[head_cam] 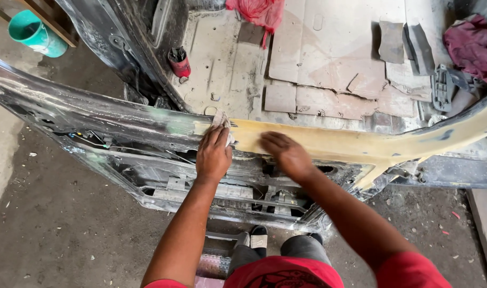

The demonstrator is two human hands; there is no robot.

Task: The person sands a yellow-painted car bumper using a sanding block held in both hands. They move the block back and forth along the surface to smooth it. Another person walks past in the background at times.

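Note:
A stripped car door panel [94, 114] lies across the view, its top edge coated with yellow body filler [350, 144] on the right half. My left hand [212, 154] presses a folded piece of sandpaper [220, 119] against the panel where the yellow filler begins. My right hand [286, 152] rests palm down on the filler just to the right, fingers together, holding nothing. Both forearms reach up from the bottom of the view.
Beyond the door is a car floor covered with cardboard [328, 58]. A red can [179, 62] stands on it, a red rag [256, 12] at the top, a dark red cloth [475, 45] at the right. A teal bucket [35, 33] sits top left. Dusty concrete floor below.

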